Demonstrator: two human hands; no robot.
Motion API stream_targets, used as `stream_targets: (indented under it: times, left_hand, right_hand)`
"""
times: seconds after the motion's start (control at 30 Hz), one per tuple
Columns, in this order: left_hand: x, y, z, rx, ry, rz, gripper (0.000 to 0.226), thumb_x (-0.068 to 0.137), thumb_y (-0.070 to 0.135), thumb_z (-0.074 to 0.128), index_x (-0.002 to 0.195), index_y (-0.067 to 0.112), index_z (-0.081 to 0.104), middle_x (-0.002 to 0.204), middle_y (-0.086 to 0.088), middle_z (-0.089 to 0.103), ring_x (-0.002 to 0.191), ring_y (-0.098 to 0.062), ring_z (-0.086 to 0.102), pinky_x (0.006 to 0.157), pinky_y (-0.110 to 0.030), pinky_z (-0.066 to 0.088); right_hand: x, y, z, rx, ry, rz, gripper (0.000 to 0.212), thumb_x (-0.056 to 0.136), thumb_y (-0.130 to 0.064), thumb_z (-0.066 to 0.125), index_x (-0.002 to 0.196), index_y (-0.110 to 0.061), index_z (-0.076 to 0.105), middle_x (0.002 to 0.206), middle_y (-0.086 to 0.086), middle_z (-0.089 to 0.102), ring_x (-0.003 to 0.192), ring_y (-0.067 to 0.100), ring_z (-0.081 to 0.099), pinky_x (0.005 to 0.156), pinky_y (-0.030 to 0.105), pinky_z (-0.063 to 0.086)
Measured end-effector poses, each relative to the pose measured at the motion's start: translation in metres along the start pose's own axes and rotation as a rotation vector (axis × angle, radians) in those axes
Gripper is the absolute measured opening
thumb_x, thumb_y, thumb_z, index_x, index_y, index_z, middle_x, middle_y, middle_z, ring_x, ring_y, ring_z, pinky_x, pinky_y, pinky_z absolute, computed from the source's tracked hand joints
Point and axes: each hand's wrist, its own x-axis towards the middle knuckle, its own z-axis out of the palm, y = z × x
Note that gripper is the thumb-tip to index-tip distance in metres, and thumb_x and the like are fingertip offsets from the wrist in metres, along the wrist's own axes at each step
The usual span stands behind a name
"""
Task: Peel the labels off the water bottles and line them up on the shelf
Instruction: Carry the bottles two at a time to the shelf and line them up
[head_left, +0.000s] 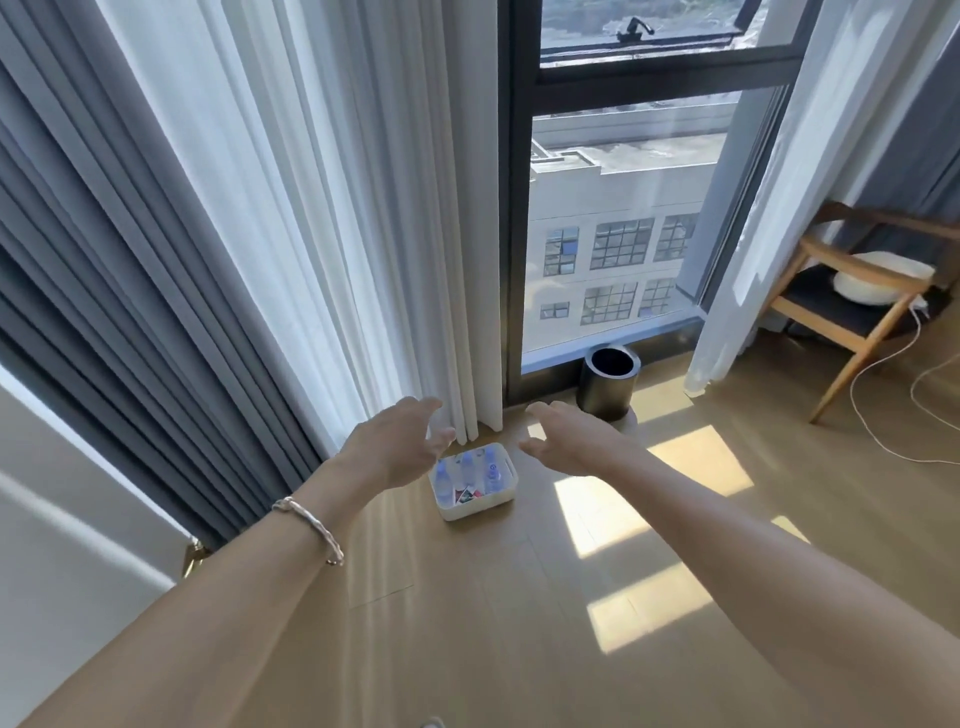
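While our left grip (395, 441) and right grip (566, 441) hung spread, empty, over the white bin (470, 514), we judged an uneven lift could spill the bottles (467, 467) out.

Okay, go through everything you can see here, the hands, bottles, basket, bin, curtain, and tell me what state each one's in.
left hand: open, fingers spread, holding nothing
right hand: open, holding nothing
water bottles: upright in the basket, caps on, labels too small to tell
basket: on the floor, uncovered
black bin: upright, no lid
sheer curtain: drawn aside
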Motion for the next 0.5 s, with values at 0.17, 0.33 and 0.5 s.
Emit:
stream_targets:
  times: [0.17, 0.33, 0.5]
  left_hand:
    - [0.057, 0.007, -0.002, -0.042, -0.038, 0.031, 0.053, 0.101, 0.043, 0.038, 0.15, 0.024, 0.027, 0.152, -0.002, 0.036, 0.138, -0.021, 0.038, 0.108, -0.039, 0.033]
    - [0.148, 0.014, -0.005, -0.115, -0.051, 0.114, 0.052, 0.099, 0.043, 0.044, 0.146, 0.023, 0.034, 0.149, -0.004, 0.043, 0.134, -0.025, 0.043, 0.108, -0.041, 0.037]
    - [0.237, 0.01, -0.007, -0.181, -0.144, 0.166, 0.054, 0.099, 0.04, 0.046, 0.148, 0.019, 0.033, 0.148, -0.008, 0.044, 0.132, -0.026, 0.046, 0.106, -0.038, 0.04]
  right_hand:
    - [0.037, 0.019, -0.012, -0.03, -0.011, 0.048, 0.053, 0.099, -0.036, 0.048, 0.146, -0.017, 0.034, 0.145, 0.007, 0.042, 0.125, 0.024, 0.05, 0.097, 0.035, 0.041]
    - [0.097, 0.043, -0.033, -0.044, -0.014, 0.112, 0.056, 0.099, -0.036, 0.048, 0.148, -0.016, 0.03, 0.143, 0.008, 0.044, 0.125, 0.025, 0.049, 0.095, 0.034, 0.042]
    - [0.171, 0.06, -0.051, -0.053, -0.048, 0.238, 0.05, 0.098, -0.037, 0.048, 0.14, -0.013, 0.039, 0.126, 0.006, 0.05, 0.112, 0.025, 0.055, 0.09, 0.033, 0.045]
